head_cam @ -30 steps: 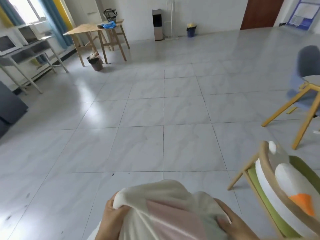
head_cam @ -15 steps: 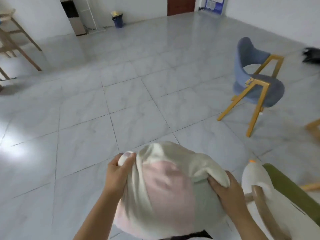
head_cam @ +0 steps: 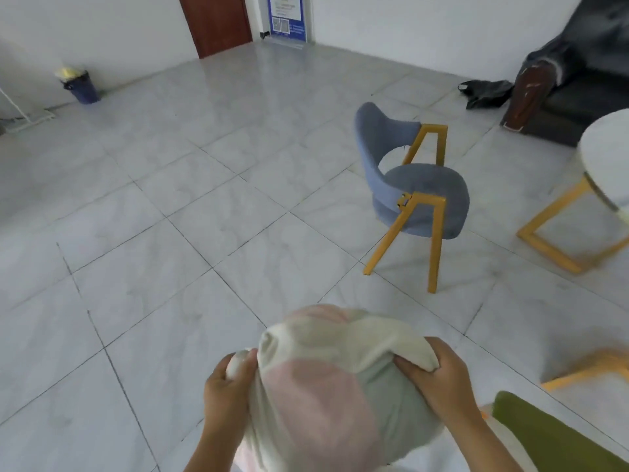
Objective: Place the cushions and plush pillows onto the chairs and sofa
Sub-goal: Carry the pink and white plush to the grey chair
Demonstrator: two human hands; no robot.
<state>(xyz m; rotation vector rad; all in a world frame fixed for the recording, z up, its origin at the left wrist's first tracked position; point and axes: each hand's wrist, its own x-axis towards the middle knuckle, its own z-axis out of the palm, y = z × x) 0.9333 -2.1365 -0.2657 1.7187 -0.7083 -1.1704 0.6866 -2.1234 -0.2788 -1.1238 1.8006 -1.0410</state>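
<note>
Pastel cushion (head_cam: 323, 396) gripped by both hands (head_cam: 228, 386) (head_cam: 439, 379); blue chair (head_cam: 418, 189) ahead, sofa (head_cam: 585, 83) beyond.

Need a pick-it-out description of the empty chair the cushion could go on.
Start at the dark sofa at the far right, then come forward past the white round table. The blue chair stands alone on the tiled floor. It is the only seat with blue-grey upholstery, a curved backrest and yellow legs, and its seat is bare.

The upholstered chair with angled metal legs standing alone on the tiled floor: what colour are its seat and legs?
Blue-grey seat and back, yellow legs, seen in the head view.
</note>
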